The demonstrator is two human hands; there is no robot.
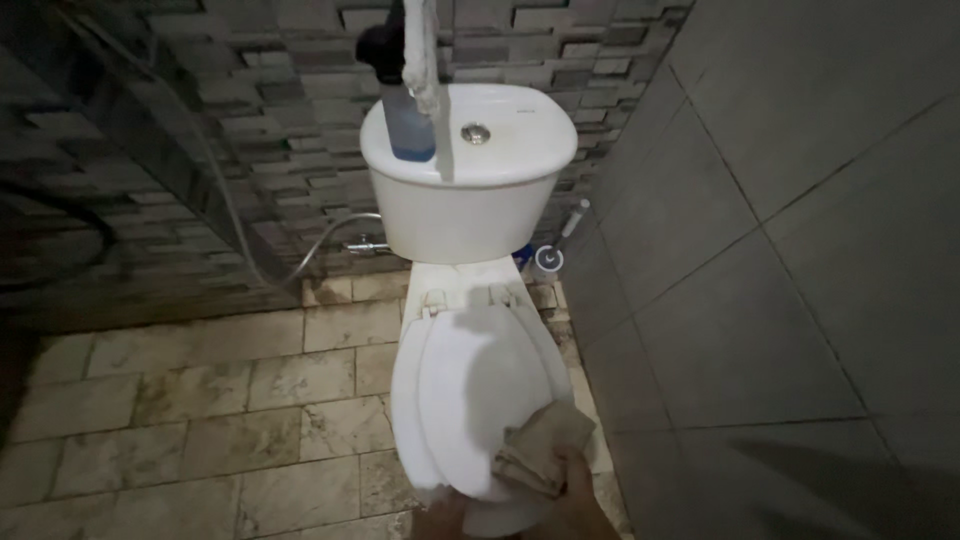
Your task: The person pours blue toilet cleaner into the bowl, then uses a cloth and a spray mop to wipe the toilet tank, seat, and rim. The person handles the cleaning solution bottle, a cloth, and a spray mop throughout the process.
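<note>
Below, one cloth (540, 450), one toilet lid (478, 385).

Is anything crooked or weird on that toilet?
Yes. The closed toilet lid sits skewed, twisted to one side of the bowl rather than squarely over it. The right hand presses a tan cloth on its front edge. Floor tiles look stained.

White toilet (470, 390), beige cloth (540, 450), mottled tan floor tiles (200, 400), grey wall (780, 250)

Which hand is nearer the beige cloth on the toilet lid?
Right. The right hand grips the beige cloth against the front right of the toilet lid. The left hand sits apart, at the lid's front edge, left of the cloth.
</note>
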